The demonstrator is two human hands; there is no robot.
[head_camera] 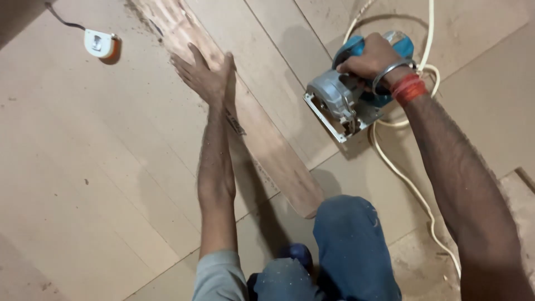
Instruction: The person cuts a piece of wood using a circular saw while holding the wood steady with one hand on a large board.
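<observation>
- The left hand (204,75) was laid flat, fingers spread and gripping nothing, on a long reddish plywood strip (262,134).
- The strip was seen lying diagonally across large brown boards (83,184), with sawdust scattered near its far end.
- The right hand (372,57) was closed around the handle of a blue and grey circular saw (348,95), which was rested on the boards just right of the strip.
- A cream power cord (409,184) was trailed from the saw.
- A white tape measure (100,44) was lying well apart, at the upper left.
</observation>
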